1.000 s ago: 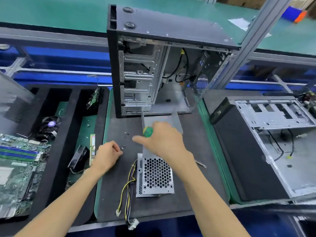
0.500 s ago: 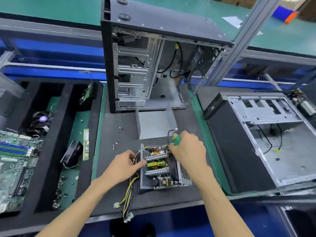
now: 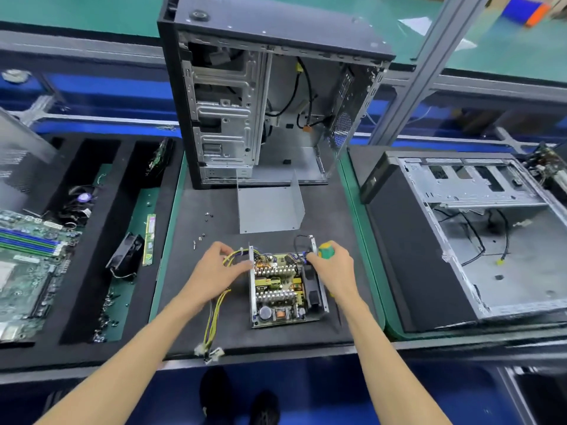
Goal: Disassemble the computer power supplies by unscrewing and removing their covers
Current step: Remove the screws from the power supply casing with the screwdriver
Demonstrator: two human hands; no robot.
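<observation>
An uncovered power supply (image 3: 280,289) lies on the dark mat (image 3: 343,216) with its circuit board and heat sinks facing up. Its grey U-shaped cover (image 3: 268,208) sits apart, just beyond it. My left hand (image 3: 214,268) presses against the unit's left wall where the yellow cable bundle (image 3: 213,320) leaves it. My right hand (image 3: 333,269) grips a green and yellow screwdriver handle (image 3: 324,250) while its fingers rest on the unit's right wall. The screwdriver's shaft (image 3: 337,311) points down toward me beside my wrist.
Loose screws (image 3: 202,231) lie on the mat left of the cover. An upright open PC case (image 3: 264,96) stands behind; another case (image 3: 460,228) lies on its side at right. Black foam trays at left hold a motherboard (image 3: 24,265), fans (image 3: 125,256) and a memory stick (image 3: 149,239).
The power supply was turned over from fan grille up to board up and squared on the mat. Both hands moved onto its side walls; the cover stayed where it was.
</observation>
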